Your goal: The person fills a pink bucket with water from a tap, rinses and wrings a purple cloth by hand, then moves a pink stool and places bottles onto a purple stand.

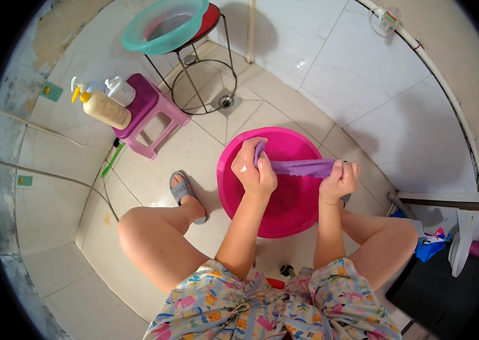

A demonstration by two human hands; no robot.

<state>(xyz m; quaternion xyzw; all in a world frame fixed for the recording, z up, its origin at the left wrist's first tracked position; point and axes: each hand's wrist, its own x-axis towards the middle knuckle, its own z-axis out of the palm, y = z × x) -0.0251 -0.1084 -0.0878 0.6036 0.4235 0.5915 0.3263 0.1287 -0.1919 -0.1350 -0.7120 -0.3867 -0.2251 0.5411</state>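
A purple cloth [301,168] is stretched and twisted between my two hands, above a bright pink basin [239,136] on the tiled floor. My left hand [253,170] is closed round one end, and a bit of the cloth pokes out above the fingers. The other end sits in the closed fist of my right hand [339,181], over the basin's right side. My left hand looks wet. What lies at the bottom of the basin is hard to make out; it appears to hold water.
At the upper left, a purple and pink stool [154,113] carries pump bottles [106,110]. Behind it, a wire-legged stool [194,79] bears a teal basin [165,28]. A floor drain [226,102] lies beyond the pink basin. A green-handled brush [113,160] leans by the left wall.
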